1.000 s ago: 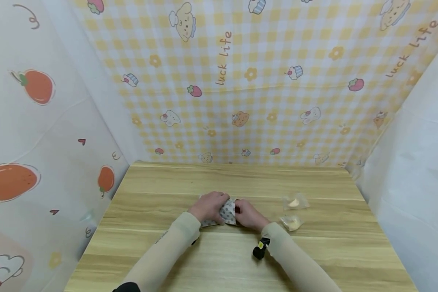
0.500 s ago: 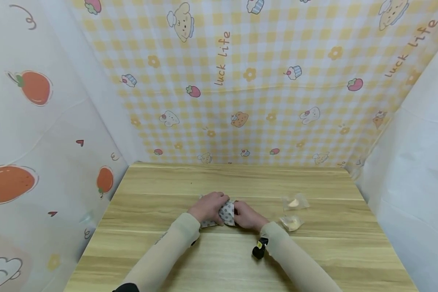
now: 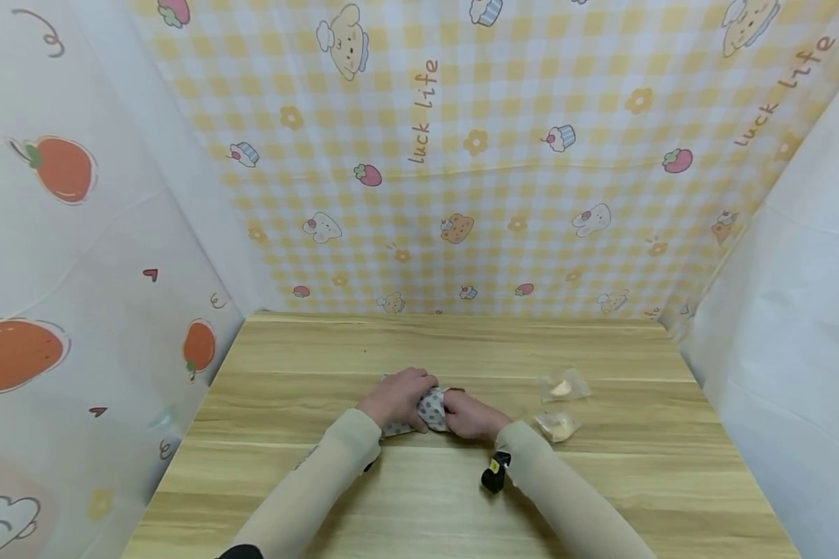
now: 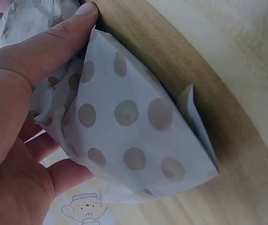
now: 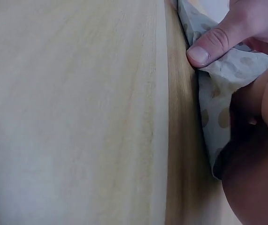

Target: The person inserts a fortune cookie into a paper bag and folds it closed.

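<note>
A white paper bag with grey-brown dots [image 3: 433, 410] lies on the table, creased and partly bunched. My left hand [image 3: 400, 397] grips it around the middle, thumb on the near side, as the left wrist view also shows; a folded corner of the dotted paper [image 4: 129, 117] sticks out past that hand. At the bag's right end, my right hand [image 3: 474, 415] has its fingers curled in on the paper edge. In the right wrist view, the left thumb [image 5: 213, 44] presses the paper near the table, and the right fingertips are mostly hidden.
Two small clear packets with pale yellowish pieces inside, a far packet [image 3: 563, 386] and a near packet [image 3: 558, 425], lie right of my right hand. A black wrist camera [image 3: 496, 472] hangs at my right cuff. A checked cloth wall [image 3: 489, 194] rises behind the wooden table [image 3: 308, 349].
My right hand has moved slightly left onto the bag's right end, where the paper is now more bunched. My left hand keeps its hold. The packets have not moved.
</note>
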A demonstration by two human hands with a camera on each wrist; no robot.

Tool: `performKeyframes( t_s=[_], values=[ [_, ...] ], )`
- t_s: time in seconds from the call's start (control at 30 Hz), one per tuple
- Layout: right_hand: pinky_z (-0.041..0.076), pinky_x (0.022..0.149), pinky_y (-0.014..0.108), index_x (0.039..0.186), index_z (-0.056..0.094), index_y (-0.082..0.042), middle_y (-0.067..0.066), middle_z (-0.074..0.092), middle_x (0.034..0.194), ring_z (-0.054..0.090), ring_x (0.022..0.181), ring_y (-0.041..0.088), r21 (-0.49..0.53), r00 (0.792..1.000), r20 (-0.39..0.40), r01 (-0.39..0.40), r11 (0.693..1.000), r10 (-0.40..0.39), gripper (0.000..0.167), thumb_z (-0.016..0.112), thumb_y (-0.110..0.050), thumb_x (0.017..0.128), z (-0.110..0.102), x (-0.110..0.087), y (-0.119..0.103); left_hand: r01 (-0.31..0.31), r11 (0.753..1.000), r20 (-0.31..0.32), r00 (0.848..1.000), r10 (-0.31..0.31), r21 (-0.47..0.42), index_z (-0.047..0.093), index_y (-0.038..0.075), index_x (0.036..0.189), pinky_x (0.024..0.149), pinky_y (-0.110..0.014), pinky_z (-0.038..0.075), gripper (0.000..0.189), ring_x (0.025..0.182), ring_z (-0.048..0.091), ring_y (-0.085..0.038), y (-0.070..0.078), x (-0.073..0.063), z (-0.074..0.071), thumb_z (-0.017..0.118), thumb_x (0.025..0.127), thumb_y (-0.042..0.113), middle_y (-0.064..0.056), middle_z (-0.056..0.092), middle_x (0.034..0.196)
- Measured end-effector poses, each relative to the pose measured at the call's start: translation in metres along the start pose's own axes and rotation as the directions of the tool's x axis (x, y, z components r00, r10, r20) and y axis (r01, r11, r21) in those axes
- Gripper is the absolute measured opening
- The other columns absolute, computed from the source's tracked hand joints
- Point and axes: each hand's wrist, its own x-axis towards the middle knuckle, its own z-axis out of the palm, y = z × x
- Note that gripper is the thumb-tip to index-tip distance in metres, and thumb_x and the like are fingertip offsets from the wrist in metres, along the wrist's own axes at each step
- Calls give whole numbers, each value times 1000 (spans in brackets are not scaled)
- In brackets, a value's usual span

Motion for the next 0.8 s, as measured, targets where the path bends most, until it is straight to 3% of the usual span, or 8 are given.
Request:
performKeyframes(
  t_s=[0.27,0.37,0.53,0.8],
  values=[
    [52,78,26,107,67,0,4,67,97,59,84,8,-73,997,70,39,997,-34,21,52,9,95,-1,2,-5,-12,1000,-11,1000,12,9,67,17,120,93,-39,56,63,106,63,-18,0,-2,2,101,69,34,1,68,116],
    [53,82,28,110,66,1,7,68,101,61,88,11,-76,996,75,44,996,-38,23,51,9,95,-1,2,-6,-11,1000,-11,1000,11,6,67,18,120,92,-38,56,63,106,63,-18,-1,-2,2,101,69,34,2,68,115],
    [54,94,36,122,65,3,11,70,116,65,104,19,-76,998,41,43,996,-40,33,51,10,94,1,-1,-3,7,1000,-8,1000,-7,-14,65,20,120,90,-38,55,62,104,62,-17,-1,-1,1,100,70,32,3,68,114],
    [53,100,39,128,68,-5,9,69,127,64,114,20,-51,993,-44,105,993,-108,29,55,-1,103,-1,-12,3,27,1000,7,1000,-27,0,64,19,122,90,-38,55,64,105,63,-18,1,1,1,100,71,33,2,68,116]
  ],
)
